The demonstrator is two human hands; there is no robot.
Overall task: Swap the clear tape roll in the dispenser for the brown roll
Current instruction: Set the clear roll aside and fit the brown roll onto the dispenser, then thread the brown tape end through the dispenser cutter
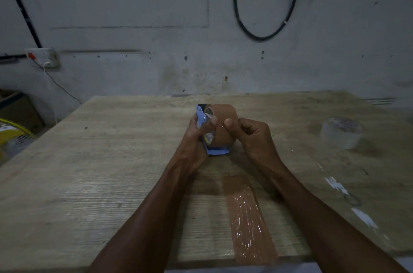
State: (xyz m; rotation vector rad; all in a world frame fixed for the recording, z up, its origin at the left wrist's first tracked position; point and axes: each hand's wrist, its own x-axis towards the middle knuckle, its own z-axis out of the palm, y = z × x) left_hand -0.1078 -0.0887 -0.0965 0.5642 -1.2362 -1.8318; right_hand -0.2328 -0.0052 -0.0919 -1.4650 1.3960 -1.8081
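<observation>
A blue tape dispenser stands on the wooden table at its centre, with the brown roll sitting in it. My left hand grips the dispenser's left side plate, thumb against the roll's core. My right hand is curled against the roll's right side, its thumb pressing on the brown tape's outer face. The clear roll lies flat on the table to the right, apart from both hands.
A strip of brown tape is stuck flat on the table near its front edge. A small ring and white scraps lie at the right. A yellow fan stands off the table's left side. The wall carries cables.
</observation>
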